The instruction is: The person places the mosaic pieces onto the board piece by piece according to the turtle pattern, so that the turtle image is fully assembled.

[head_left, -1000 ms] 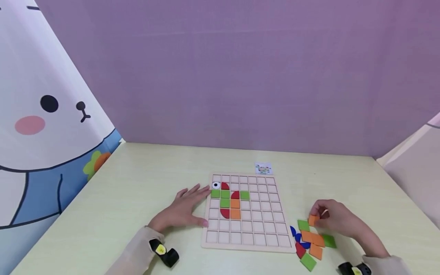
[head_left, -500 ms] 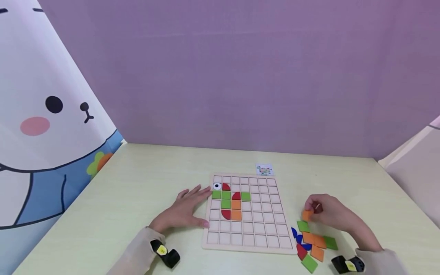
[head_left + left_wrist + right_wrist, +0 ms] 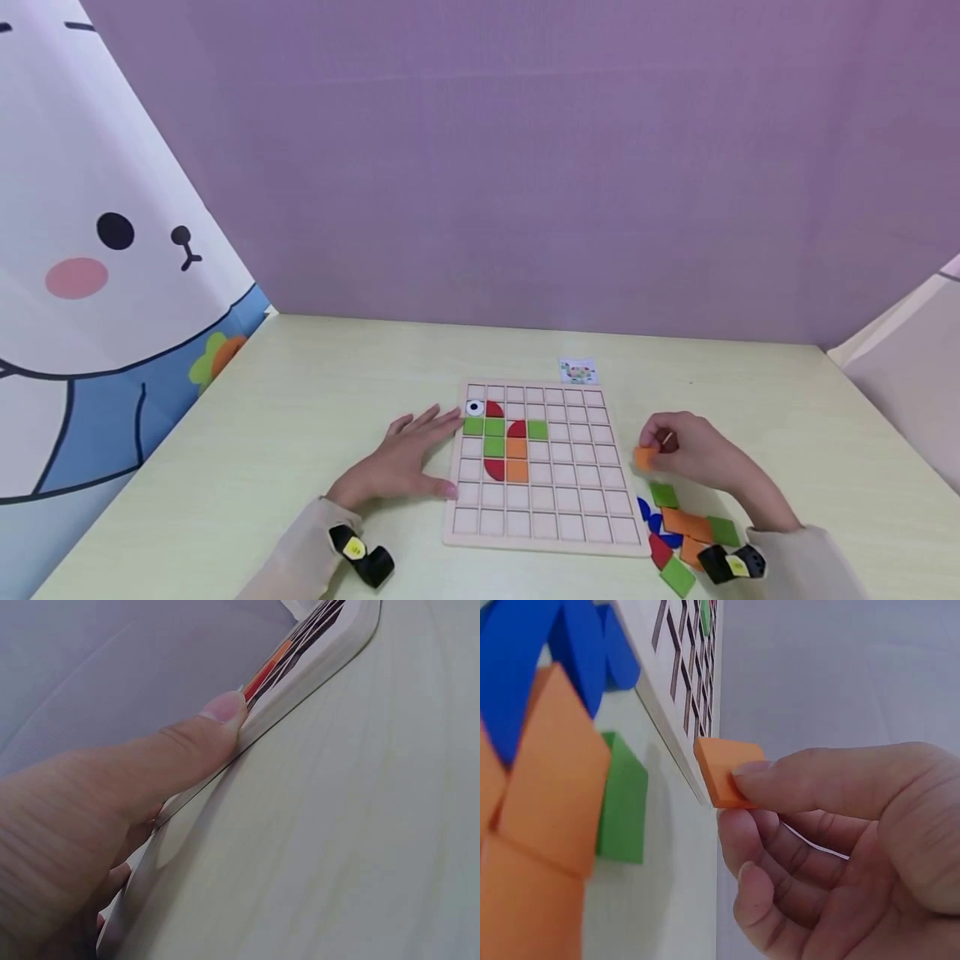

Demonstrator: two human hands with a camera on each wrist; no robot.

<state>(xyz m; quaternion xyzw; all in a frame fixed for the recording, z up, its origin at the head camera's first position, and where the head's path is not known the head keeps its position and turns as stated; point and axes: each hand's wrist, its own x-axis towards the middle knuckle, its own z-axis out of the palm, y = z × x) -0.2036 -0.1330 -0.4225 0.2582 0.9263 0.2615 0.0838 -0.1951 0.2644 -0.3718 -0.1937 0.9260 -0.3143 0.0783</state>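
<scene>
Between thumb and fingers, my right hand (image 3: 693,450) pinches an orange square tile (image 3: 724,771), held just right of the wooden grid board (image 3: 566,523). My left hand (image 3: 401,458) lies spread along the board's left side, thumb and fingertips touching its edge; the left wrist view shows the thumb (image 3: 191,746) against the rim. In the board's upper left cells sit a round eye tile (image 3: 474,407), several green squares (image 3: 494,447), red quarter-round tiles (image 3: 494,469) and two orange squares (image 3: 517,472).
Loose tiles lie by the board's lower right corner: green (image 3: 678,577), orange (image 3: 686,523), red (image 3: 660,551) and blue (image 3: 671,541). A small picture card (image 3: 578,371) lies behind the board. A purple cloth wall (image 3: 525,167) stands at the table's back edge.
My right hand has moved left from the loose tiles toward the board, carrying the orange tile. The left hand has stayed at the board's edge.
</scene>
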